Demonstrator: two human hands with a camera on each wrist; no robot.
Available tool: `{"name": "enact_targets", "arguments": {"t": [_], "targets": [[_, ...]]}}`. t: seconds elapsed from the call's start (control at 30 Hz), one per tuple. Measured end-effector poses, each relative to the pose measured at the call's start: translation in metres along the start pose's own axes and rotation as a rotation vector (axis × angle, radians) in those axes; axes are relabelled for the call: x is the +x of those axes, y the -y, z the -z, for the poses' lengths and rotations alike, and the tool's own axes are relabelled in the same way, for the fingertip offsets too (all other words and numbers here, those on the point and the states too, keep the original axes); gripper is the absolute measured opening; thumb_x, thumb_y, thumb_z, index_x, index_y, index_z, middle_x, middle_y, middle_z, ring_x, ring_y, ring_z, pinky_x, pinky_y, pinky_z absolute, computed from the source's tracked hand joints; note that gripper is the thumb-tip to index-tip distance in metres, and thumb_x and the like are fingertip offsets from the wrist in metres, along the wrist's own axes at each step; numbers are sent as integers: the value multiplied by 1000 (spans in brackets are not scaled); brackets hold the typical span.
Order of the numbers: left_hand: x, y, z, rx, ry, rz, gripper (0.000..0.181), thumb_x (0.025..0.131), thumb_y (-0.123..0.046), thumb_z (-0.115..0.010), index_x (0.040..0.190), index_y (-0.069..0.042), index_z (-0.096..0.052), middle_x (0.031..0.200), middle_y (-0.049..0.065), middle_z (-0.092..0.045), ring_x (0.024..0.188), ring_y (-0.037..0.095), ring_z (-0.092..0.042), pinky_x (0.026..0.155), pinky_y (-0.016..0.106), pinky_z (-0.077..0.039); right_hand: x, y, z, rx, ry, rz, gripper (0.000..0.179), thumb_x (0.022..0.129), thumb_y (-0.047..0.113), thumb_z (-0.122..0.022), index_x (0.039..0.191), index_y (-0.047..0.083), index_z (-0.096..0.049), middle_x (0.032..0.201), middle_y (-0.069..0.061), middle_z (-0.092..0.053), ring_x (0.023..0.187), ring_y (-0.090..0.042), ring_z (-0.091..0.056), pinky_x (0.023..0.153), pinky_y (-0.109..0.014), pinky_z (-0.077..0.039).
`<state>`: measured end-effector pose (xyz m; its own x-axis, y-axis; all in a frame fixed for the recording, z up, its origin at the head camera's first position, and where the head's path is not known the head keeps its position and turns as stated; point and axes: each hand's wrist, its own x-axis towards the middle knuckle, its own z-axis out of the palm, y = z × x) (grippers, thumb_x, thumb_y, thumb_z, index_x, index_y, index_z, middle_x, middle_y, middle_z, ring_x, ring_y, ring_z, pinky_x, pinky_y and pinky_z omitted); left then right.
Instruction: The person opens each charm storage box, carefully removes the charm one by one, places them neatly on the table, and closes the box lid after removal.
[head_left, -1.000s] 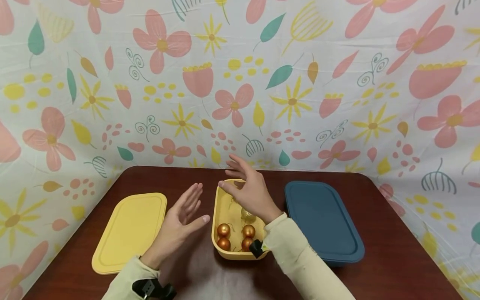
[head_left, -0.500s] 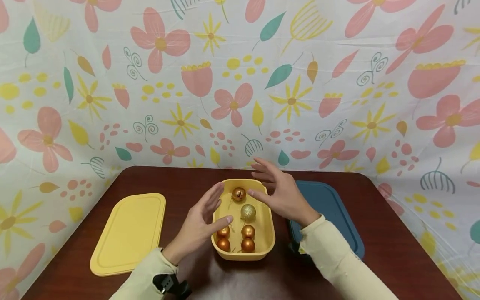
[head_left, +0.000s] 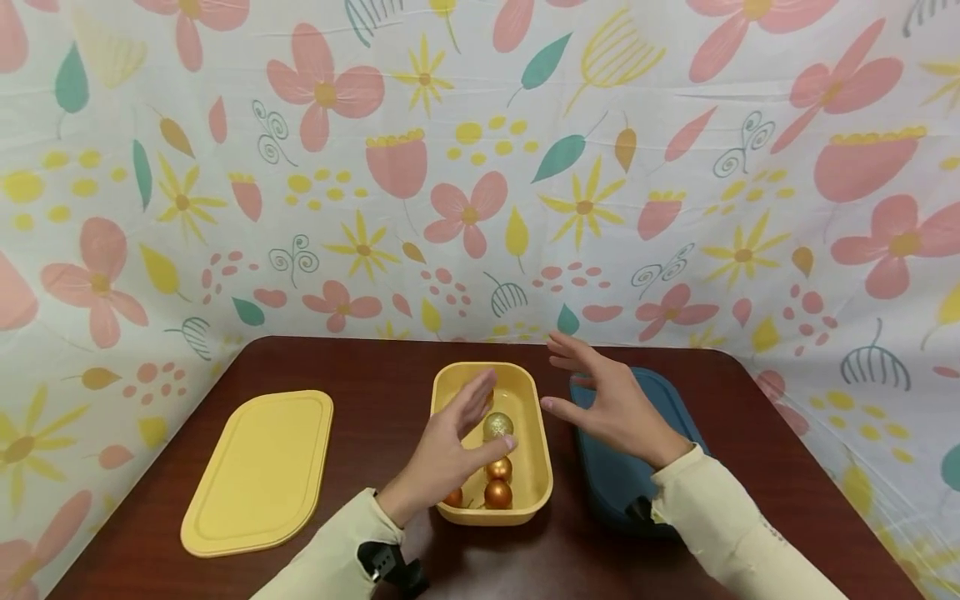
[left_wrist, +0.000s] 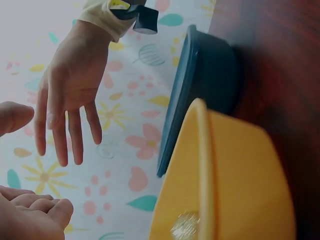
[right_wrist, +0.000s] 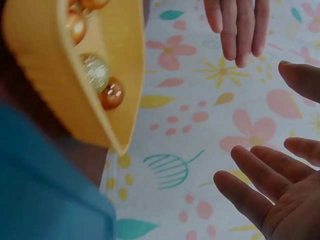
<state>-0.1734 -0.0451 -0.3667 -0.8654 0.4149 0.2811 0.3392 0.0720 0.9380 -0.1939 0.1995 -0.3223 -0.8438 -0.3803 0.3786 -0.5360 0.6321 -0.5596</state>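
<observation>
In the head view my left hand (head_left: 450, 450) hovers over the left part of a yellow container (head_left: 542, 467), fingers extended and holding nothing. My right hand (head_left: 615, 404) is above a blue lidded container (head_left: 622, 483), fingers apart and also holding nothing. Inside the yellow container lie a glittery gold ball ornament (head_left: 498, 426) and several shiny copper ball ornaments (head_left: 498, 493); my left hand partly hides them. The right wrist view shows a copper ball (right_wrist: 112, 93) touching the glittery one.
A yellow lid (head_left: 258, 471) lies flat on the dark wooden table (head_left: 375, 367) to the left. Behind the table hangs a floral cloth (head_left: 480, 167). Both wrists carry small black cameras, the left one (head_left: 390, 568) over a cream sleeve.
Both hands have moved to the right, the left from beside the yellow container to above it, the right from above it to over the blue one. The containers and lid stay put.
</observation>
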Motion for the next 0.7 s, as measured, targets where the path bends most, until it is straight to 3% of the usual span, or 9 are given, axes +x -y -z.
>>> {"name": "enact_targets", "arguments": {"t": [0.27, 0.5, 0.7], "targets": [[6, 7, -29, -21, 62, 39, 81, 91, -21, -73, 159, -18, -28, 164, 0, -33, 150, 22, -38, 121, 38, -35, -18, -20, 12, -71, -2, -29, 80, 89, 24, -77, 157, 16, -34, 150, -15, -51, 131, -36, -58, 99, -58, -53], [12, 10, -57, -21, 117, 90, 81, 92, -31, -72, 159, -23, -27, 164, -5, -34, 151, 14, -35, 121, 33, -36, -33, -35, 17, -118, -30, -53, 81, 87, 23, -80, 155, 15, -37, 146, -17, -56, 128, -37, -60, 96, -59, -54], [18, 13, -78, -9, 120, 135, 81, 92, -29, -73, 159, -22, -28, 164, -2, -35, 151, 16, -36, 120, 30, -38, -43, -47, 23, -159, -9, -52, 81, 87, 24, -80, 155, 14, -37, 145, -19, -56, 124, -41, -62, 93, -61, -55]]}}
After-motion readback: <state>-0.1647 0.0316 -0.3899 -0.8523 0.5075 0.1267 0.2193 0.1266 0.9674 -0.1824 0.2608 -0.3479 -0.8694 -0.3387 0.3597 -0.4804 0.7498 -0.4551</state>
